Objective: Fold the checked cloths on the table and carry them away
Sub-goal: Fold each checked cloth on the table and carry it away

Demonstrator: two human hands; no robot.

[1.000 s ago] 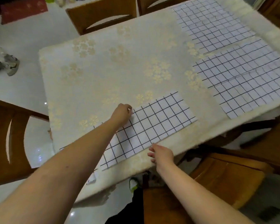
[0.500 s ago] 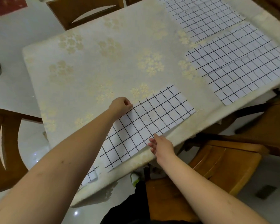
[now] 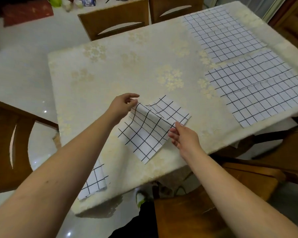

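Head view, items as I read them from the remote station:

1. Counter (image 3: 110, 79): covered in a cream floral cloth, wooden chairs around it.
2. Checked cloth in work (image 3: 144, 134): white with black grid, near the front edge of the counter, partly folded; one layer doubled over toward the right, its left corner lifted off the surface.
3. Left hand (image 3: 121, 107): grip pinched on the raised far-left corner of that cloth, thumb and fingers closed over the edge.
4. Right hand (image 3: 183, 137): at the cloth's right edge, fingertips on the fold; I cannot tell whether this grip is clenched on the fabric or only touching it.
5. Two flat checked cloths, well apart from item 2: one at the far right (image 3: 222, 35), one nearer at the right edge (image 3: 258, 90), lying just beside each other.
6. Folded checked cloth (image 3: 93, 182): hanging over the front left edge of the counter, partly hidden by my left forearm
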